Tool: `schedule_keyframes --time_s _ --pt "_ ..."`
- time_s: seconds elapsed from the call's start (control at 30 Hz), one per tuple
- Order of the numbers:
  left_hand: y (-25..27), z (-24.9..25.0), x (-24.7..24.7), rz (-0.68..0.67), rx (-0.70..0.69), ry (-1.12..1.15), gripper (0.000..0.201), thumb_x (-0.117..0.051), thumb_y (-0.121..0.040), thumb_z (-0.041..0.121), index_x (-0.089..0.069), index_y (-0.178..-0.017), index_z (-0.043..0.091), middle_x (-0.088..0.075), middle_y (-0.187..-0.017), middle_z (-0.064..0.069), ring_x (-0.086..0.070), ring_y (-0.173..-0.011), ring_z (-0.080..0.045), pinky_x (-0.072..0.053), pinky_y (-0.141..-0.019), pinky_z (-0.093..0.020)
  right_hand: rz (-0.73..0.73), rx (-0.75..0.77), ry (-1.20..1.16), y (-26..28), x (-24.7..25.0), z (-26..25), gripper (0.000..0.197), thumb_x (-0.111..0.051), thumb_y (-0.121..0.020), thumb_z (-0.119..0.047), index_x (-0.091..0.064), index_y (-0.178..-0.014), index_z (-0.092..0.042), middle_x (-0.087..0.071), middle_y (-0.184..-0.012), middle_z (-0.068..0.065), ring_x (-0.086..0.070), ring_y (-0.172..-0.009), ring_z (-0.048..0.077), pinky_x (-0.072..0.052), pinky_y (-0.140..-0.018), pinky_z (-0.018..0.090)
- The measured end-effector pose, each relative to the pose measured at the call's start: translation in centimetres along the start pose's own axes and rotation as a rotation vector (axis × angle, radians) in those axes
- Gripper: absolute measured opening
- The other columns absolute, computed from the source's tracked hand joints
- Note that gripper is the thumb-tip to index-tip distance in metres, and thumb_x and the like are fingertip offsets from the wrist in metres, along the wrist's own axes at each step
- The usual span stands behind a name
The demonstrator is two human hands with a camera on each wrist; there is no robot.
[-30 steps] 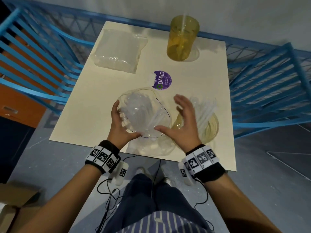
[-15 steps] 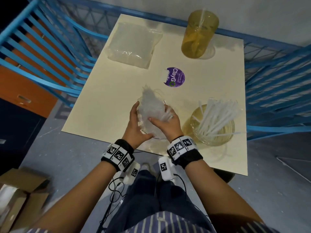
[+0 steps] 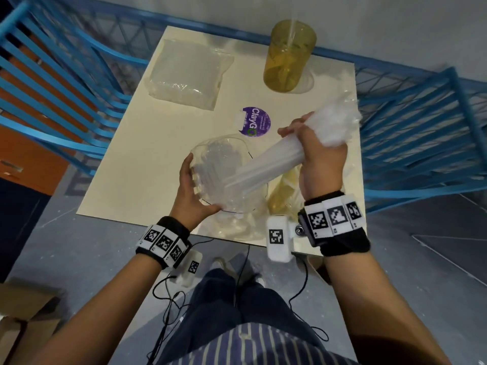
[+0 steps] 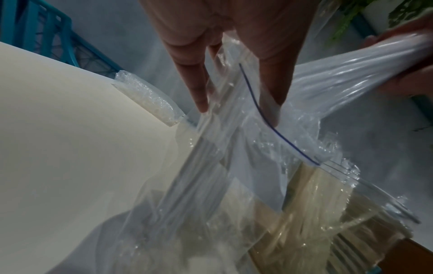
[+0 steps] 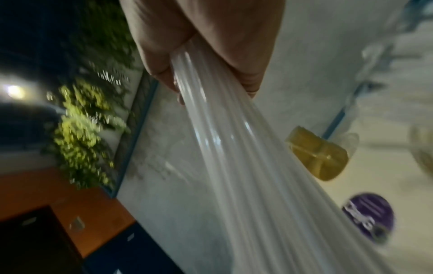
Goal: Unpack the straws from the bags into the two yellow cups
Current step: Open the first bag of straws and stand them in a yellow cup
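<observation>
My left hand (image 3: 193, 189) holds open the mouth of a clear zip bag (image 3: 224, 154) at the table's near edge; its fingers (image 4: 199, 87) pinch the rim with the blue zip line. My right hand (image 3: 312, 146) grips a thick bundle of white straws (image 3: 268, 164), tilted, its lower ends still inside the bag mouth. Under that hand stands the near yellow cup (image 3: 279, 196), mostly hidden. The far yellow cup (image 3: 290, 56) holds one straw. In the right wrist view the straws (image 5: 229, 157) run from my fist, with the far cup (image 5: 316, 157) beyond.
A full sealed bag of straws (image 3: 188, 75) lies at the far left of the cream table (image 3: 126, 159). A purple ClayGo lid (image 3: 254, 121) lies mid-table. Blue metal rails (image 3: 421, 133) flank both sides. A cardboard box (image 3: 23, 320) sits on the floor at left.
My right hand went into the bag, closed round a bundle of straws and drew it up and to the right. My left hand kept hold of the bag mouth.
</observation>
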State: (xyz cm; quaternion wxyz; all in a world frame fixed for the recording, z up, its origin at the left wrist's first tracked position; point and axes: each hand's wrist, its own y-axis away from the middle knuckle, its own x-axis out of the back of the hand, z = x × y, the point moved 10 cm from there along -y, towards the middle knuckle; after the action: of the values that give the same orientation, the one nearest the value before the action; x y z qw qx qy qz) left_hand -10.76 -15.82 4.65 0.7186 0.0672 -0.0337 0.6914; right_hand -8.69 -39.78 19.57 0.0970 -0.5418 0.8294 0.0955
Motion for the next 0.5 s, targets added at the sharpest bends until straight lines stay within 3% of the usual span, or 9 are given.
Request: schedule_keyframes --time_s 0.07,0.2,0.37,0.43,0.5 --pt "0.0 -0.3 0.1 -0.001 -0.003 -0.001 0.126 -0.083 -0.041 0.032 -0.008 -0.142 0.035 -0.02 -0.134 0.03 -0.031 -0.117 0.026 -0.046 -0.086 -0.017 0.044 0.07 -0.122 -0.6 2.3 -3.2 0.023 -0.061 -0.069 0.004 -0.064 -0.067 -0.018 -0.063 -0.064 0.004 -0.063 -0.064 0.027 -0.054 -0.071 0.035" --pt "0.1 -0.6 0.4 0.003 -0.029 -0.023 0.126 -0.084 -0.042 0.032 -0.008 -0.142 0.033 -0.02 -0.138 0.031 -0.028 -0.127 0.016 -0.044 -0.089 -0.008 0.13 0.182 -0.129 -1.0 6.8 -6.5 0.017 -0.059 -0.071 0.003 -0.057 -0.084 -0.008 -0.06 -0.065 0.007 -0.062 -0.059 0.023 -0.052 -0.066 0.033" --pt "0.3 -0.8 0.4 0.0 0.002 -0.02 0.125 -0.086 -0.043 0.03 -0.01 -0.142 0.04 -0.021 -0.14 0.027 -0.026 -0.136 -0.005 -0.045 -0.098 -0.035 0.207 0.232 -0.018 0.0 9.3 -6.0 0.018 -0.062 -0.072 0.001 -0.058 -0.085 -0.01 -0.064 -0.064 -0.002 -0.062 -0.058 0.022 -0.054 -0.066 0.035" --pt "0.4 -0.6 0.3 -0.004 0.012 -0.029 0.124 -0.086 -0.043 0.03 -0.01 -0.14 0.045 -0.02 -0.14 0.03 -0.026 -0.137 -0.007 -0.045 -0.1 -0.043 0.245 0.231 -0.001 0.4 9.8 -5.9 0.019 -0.065 -0.068 0.0 -0.059 -0.082 -0.012 -0.064 -0.066 -0.004 -0.062 -0.061 0.024 -0.054 -0.073 0.042" --pt "0.4 -0.7 0.2 -0.002 0.024 -0.041 0.126 -0.087 -0.043 0.026 -0.01 -0.142 0.041 -0.02 -0.139 0.031 -0.026 -0.136 -0.008 -0.044 -0.101 -0.048 0.262 0.249 0.035 0.3 10.4 -6.3 0.017 -0.065 -0.069 0.002 -0.058 -0.08 -0.009 -0.066 -0.064 -0.006 -0.063 -0.064 0.021 -0.055 -0.077 0.041"
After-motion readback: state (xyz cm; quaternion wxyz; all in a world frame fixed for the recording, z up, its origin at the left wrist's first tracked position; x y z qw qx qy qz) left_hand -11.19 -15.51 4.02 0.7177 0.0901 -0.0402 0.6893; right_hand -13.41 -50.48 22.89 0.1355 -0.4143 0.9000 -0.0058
